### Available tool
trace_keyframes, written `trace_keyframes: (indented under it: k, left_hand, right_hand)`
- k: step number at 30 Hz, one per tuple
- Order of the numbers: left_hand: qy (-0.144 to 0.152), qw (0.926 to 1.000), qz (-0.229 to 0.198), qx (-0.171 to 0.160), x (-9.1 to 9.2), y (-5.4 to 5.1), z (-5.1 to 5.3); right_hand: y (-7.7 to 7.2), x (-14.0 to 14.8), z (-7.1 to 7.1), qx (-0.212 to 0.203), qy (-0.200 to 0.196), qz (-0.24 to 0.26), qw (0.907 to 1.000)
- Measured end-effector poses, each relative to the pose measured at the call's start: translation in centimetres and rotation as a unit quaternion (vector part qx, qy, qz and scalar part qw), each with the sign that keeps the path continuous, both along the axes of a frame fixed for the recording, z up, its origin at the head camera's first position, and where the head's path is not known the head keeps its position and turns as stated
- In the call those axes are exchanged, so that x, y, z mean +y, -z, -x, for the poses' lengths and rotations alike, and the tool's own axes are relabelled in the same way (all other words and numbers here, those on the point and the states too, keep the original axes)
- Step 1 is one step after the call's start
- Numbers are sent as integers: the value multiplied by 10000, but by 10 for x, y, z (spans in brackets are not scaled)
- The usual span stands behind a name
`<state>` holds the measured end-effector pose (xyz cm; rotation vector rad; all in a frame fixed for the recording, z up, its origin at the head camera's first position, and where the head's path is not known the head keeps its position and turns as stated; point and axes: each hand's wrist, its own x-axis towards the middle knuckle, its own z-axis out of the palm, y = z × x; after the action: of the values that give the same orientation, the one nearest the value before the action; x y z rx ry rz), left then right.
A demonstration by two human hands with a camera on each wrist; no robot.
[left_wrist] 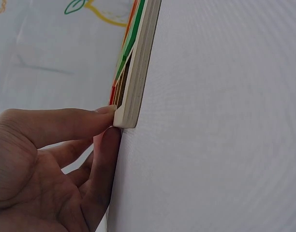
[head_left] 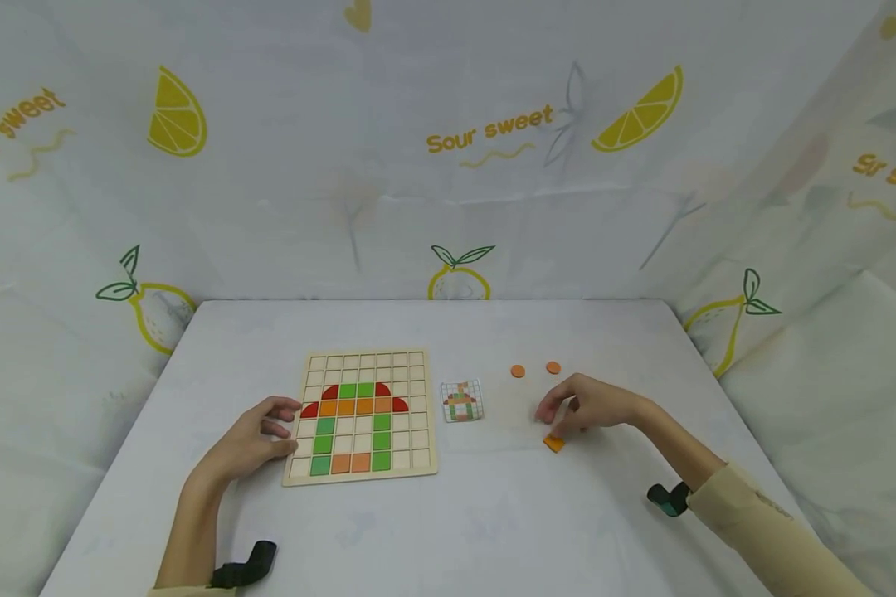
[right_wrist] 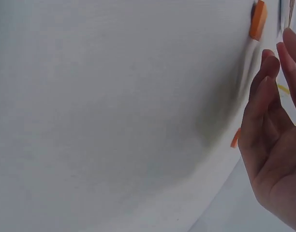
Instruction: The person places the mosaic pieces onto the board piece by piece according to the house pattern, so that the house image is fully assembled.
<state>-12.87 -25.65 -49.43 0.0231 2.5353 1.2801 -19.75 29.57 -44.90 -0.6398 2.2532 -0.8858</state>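
Note:
A wooden grid board (head_left: 426, 414) lies on the table at left, with red, orange, green and salmon tiles set in its cells. My left hand (head_left: 250, 439) is at the board's left side, fingers spread; in the left wrist view the thumb (left_wrist: 75, 124) touches the board's edge. My right hand (head_left: 586, 405) hovers with fingers bent and apart, holding nothing visible. Just below its fingertips is an orange tile (head_left: 554, 444), seen also beyond the fingertips in the right wrist view as an orange piece (right_wrist: 258, 20). Whether the fingers touch it I cannot tell.
A small pattern card (head_left: 461, 400) lies right of the board. Two orange round pieces, one left (head_left: 518, 371) and one right (head_left: 553, 367), lie behind my right hand. White printed cloth (head_left: 388, 215) surrounds the white-covered table (head_left: 418, 539).

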Motion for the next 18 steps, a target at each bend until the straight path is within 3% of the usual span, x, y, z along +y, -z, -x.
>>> trace_keyframes:
  k: [6,18]
  left_hand:
    - [-7,10000,-76,34,-1,2,1]
    - [-76,10000,-16,34,-1,4,3]
  right_hand:
    - [10,10,-9,-208,-89,300,9993]
    - [20,18,-6,53,-537,560,9970]
